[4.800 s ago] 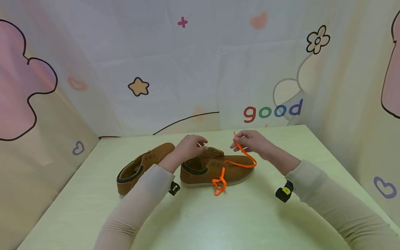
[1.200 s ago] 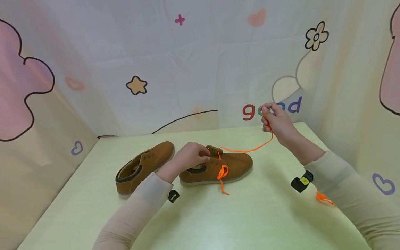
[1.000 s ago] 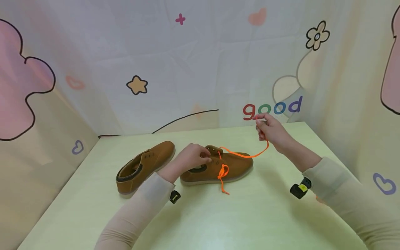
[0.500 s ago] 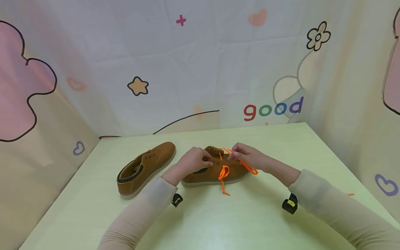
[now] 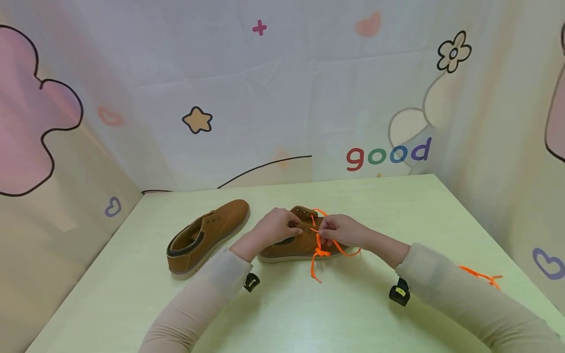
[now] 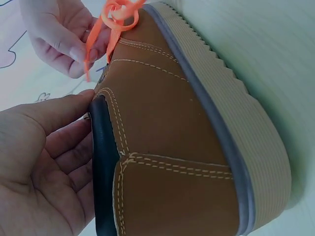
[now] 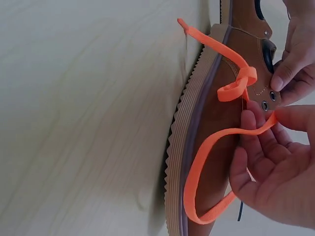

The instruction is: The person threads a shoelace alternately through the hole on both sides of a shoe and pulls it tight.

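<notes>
A brown shoe [image 5: 289, 250] lies on the table with its toe to the right. My left hand [image 5: 274, 228] pinches the edge of its near eyelet flap; the left wrist view shows the thumb [image 6: 74, 105] outside and the fingers behind the edge. My right hand [image 5: 346, 231] pinches an orange shoelace [image 7: 202, 172] close to its end, right by the metal eyelets [image 7: 269, 101]. From there the lace loops down over the toe part. Its other part hangs in a loose knot [image 7: 241, 86] on the shoe's near side, the free end trailing to the table.
Another brown shoe [image 5: 227, 220], with no lace in its visible eyelets, stands at the left, toe pointing away. A second orange shoelace [image 5: 481, 274] lies at the right, partly behind the right sleeve [image 5: 450, 274]. A printed curtain [image 5: 282, 98] borders the table's back.
My right hand has come down from its raised place at the back right to the shoe's eyelets, bringing the lace end. My left hand stays at the flap. The loose knot has shifted slightly.
</notes>
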Demonstrator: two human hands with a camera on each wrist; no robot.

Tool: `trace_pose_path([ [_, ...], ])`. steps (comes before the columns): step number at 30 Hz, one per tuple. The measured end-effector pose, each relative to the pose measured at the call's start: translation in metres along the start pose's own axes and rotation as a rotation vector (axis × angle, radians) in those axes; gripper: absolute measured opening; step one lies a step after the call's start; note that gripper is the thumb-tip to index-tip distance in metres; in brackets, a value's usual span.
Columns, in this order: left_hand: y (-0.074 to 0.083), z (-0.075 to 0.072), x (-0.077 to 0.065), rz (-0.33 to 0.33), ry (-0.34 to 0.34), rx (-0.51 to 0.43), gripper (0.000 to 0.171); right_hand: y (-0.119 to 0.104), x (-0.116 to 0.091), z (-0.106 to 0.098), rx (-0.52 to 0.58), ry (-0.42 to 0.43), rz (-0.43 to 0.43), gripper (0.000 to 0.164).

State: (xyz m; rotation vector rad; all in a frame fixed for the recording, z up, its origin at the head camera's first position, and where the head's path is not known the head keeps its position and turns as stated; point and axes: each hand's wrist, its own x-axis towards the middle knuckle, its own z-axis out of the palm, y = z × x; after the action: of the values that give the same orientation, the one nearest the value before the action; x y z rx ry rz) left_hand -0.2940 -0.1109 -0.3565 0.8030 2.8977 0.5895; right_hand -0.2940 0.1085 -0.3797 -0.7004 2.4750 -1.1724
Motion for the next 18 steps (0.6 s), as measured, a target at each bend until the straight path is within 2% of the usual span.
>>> trace_pose_path([
  [7, 0.000, 0.001, 0.000, 0.006, -0.005, 0.007, 0.020, -0.006, 0.003, 0.006, -0.072, 0.046, 0.083, 0.016],
  [11, 0.001, 0.000, -0.001, 0.029, 0.005, 0.008, 0.018, -0.006, 0.007, 0.010, -0.084, 0.076, 0.071, 0.018],
  [15, 0.002, 0.000, -0.003, 0.063, 0.024, 0.028, 0.017, -0.009, 0.010, 0.014, -0.023, 0.090, 0.048, 0.013],
  [18, 0.002, 0.001, -0.004, 0.093, 0.044, 0.038, 0.016, -0.013, 0.012, 0.013, -0.015, 0.057, 0.031, 0.025],
])
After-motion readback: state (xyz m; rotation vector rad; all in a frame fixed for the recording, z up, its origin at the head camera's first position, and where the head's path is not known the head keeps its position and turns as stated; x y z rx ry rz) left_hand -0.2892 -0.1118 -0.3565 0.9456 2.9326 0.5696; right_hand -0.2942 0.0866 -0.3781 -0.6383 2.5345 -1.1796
